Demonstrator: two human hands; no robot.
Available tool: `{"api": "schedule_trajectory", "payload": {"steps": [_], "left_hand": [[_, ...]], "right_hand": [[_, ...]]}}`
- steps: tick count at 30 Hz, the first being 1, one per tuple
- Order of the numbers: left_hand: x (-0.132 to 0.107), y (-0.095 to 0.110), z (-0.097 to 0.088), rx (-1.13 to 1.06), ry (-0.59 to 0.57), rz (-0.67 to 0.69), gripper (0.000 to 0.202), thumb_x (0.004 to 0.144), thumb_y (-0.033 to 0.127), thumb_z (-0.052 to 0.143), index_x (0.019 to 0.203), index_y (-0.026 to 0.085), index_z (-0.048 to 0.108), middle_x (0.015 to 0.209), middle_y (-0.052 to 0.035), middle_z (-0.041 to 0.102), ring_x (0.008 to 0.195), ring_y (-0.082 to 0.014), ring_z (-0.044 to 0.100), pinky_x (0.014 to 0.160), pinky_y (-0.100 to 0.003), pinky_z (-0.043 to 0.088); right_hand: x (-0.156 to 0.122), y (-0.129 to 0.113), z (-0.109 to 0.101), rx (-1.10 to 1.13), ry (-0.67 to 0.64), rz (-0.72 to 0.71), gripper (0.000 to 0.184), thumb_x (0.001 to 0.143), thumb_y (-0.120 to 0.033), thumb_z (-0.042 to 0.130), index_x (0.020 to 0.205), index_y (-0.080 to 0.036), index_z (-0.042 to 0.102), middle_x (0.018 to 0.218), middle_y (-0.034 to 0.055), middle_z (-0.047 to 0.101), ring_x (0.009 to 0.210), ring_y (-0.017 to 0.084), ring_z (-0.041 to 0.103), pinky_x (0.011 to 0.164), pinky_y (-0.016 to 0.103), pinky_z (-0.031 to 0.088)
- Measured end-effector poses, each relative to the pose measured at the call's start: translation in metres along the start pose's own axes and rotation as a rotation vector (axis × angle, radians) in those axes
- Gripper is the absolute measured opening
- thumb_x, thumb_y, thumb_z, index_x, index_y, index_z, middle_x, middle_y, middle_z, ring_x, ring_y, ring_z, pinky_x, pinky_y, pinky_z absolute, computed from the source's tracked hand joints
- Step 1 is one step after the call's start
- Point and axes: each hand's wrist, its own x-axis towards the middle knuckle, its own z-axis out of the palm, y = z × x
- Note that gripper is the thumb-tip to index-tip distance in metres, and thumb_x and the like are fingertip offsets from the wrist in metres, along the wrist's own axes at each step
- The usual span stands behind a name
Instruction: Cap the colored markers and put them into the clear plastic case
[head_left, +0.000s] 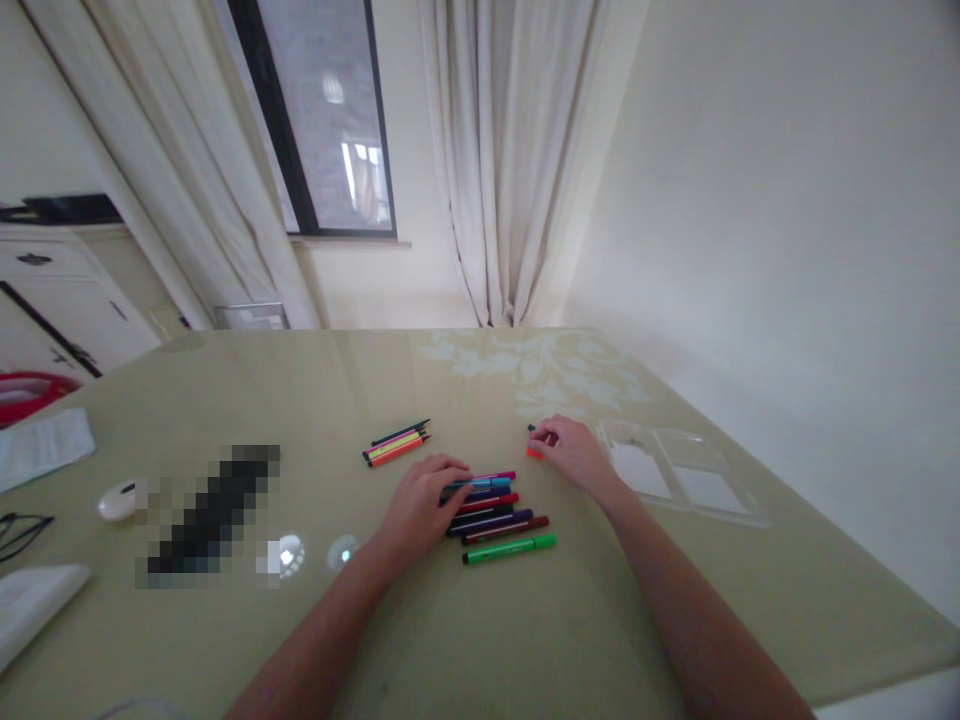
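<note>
On the pale green table [525,620] lies a row of several coloured markers [499,512], a green marker [510,547] nearest me. My left hand [418,505] rests on the left ends of that row, its fingers curled over the upper markers. My right hand [574,452] sits further right, its fingers pinched on a small orange marker [533,452] with a dark tip beside it. A second small bunch of markers [397,444] lies apart, further back to the left.
A clear plastic case [679,470] lies open to the right of my right hand. At the left are a white mouse [118,498], a blurred dark object [214,515], glasses [19,530] and white papers [41,445]. Curtains and a window stand behind the table.
</note>
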Motion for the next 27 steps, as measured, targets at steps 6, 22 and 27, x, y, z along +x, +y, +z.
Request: {"api": "schedule_trajectory", "payload": {"steps": [6,22,27], "left_hand": [[0.004,-0.013,-0.015,0.082,0.12,-0.074,0.02,0.099,0.031,0.057,0.101,0.023,0.076,0.107,-0.007,0.075,0.106,-0.0257,0.067,0.099,-0.042,0.051],[-0.001,-0.041,-0.037,0.608,0.132,-0.377,0.024,0.098,0.03,0.056,0.115,0.019,0.069,0.11,-0.0119,0.064,0.105,-0.0314,0.059,0.092,-0.043,0.048],[-0.002,-0.043,-0.038,0.633,0.138,-0.382,0.023,0.099,0.032,0.054,0.109,0.02,0.07,0.108,-0.011,0.063,0.103,-0.0304,0.059,0.091,-0.041,0.048]], "right_hand": [[-0.003,0.001,0.008,-0.2,-0.128,-0.08,0.003,0.085,-0.021,0.076,0.083,-0.021,0.078,0.089,0.0076,0.074,0.083,0.022,0.068,0.078,0.033,0.049],[-0.012,-0.046,0.01,0.168,-0.042,-0.108,0.01,0.099,-0.027,0.062,0.096,-0.021,0.068,0.084,0.0028,0.075,0.077,0.019,0.069,0.072,0.03,0.048],[-0.014,-0.056,0.014,0.258,-0.029,-0.166,0.012,0.095,-0.032,0.068,0.093,-0.021,0.072,0.083,0.0024,0.075,0.074,0.017,0.067,0.069,0.029,0.05]]}}
